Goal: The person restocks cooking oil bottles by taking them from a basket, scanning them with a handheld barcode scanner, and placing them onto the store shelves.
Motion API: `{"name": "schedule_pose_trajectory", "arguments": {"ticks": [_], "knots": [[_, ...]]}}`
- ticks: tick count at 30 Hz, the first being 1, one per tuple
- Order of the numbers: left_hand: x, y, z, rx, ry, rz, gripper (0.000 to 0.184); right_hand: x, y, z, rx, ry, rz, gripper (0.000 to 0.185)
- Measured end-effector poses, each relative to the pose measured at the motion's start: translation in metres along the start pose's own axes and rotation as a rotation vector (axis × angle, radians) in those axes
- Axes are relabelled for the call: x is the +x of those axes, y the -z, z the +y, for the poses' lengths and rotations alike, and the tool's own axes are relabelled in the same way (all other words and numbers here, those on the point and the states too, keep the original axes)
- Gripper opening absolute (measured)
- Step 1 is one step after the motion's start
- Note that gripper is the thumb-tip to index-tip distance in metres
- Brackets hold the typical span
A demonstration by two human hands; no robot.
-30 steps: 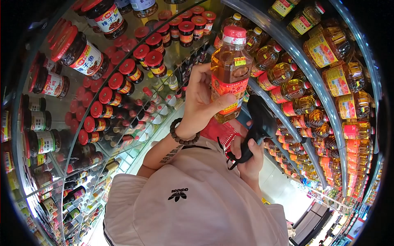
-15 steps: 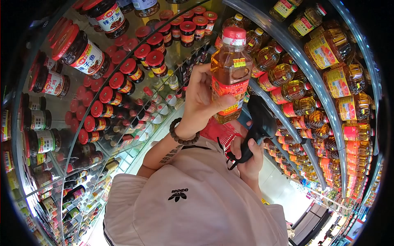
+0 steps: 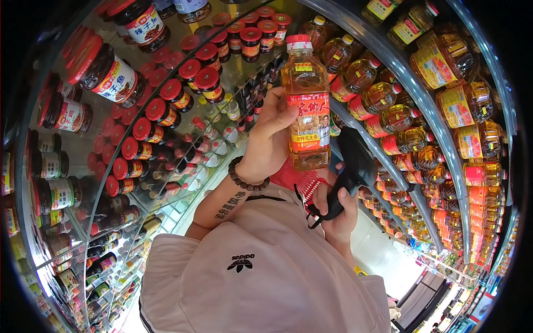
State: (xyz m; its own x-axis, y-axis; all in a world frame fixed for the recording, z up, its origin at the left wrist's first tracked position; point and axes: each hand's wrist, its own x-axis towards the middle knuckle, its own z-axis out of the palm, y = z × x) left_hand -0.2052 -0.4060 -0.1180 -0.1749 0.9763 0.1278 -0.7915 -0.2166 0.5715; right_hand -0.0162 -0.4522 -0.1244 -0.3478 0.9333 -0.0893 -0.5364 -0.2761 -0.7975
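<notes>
Upright in my left hand [image 3: 272, 133] is a clear bottle [image 3: 310, 119] of amber oil with a red and white cap. Its red and yellow label faces the camera, and a small yellow tag sits near the neck. The thumb lies across the front of the label, with the other fingers partly hidden behind the bottle. To the right and lower, my right hand [image 3: 338, 219] is wrapped round the grip of a black handheld device [image 3: 352, 166], whose wide head points up beside the bottle. A thin black strap hangs by its grip.
Glass shelves [image 3: 183, 119] on the left hold several red-lidded jars [image 3: 208, 83]. Curved rails [image 3: 411, 72] on the right front rows of oil bottles [image 3: 383, 100]. Pale floor [image 3: 388, 261] shows at the lower right, and red fabric [image 3: 294, 177] behind my hands.
The bottle has turned in my left hand, so more of its label shows, and has shifted slightly left. The thumb now lies nearer the label's left edge. My right hand has barely moved.
</notes>
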Motion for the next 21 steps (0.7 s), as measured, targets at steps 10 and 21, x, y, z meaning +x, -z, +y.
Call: {"name": "schedule_pose_trajectory", "arguments": {"ticks": [10, 21], "knots": [[0.001, 0.002, 0.005, -0.236, 0.118, 0.077, 0.050, 0.004, 0.002, -0.001, -0.050, 0.027, -0.013, 0.059], [0.005, 0.018, 0.004, -0.493, 0.308, 0.062, 0.046, 0.006, 0.001, -0.008, 0.098, -0.029, 0.005, 0.058]]}}
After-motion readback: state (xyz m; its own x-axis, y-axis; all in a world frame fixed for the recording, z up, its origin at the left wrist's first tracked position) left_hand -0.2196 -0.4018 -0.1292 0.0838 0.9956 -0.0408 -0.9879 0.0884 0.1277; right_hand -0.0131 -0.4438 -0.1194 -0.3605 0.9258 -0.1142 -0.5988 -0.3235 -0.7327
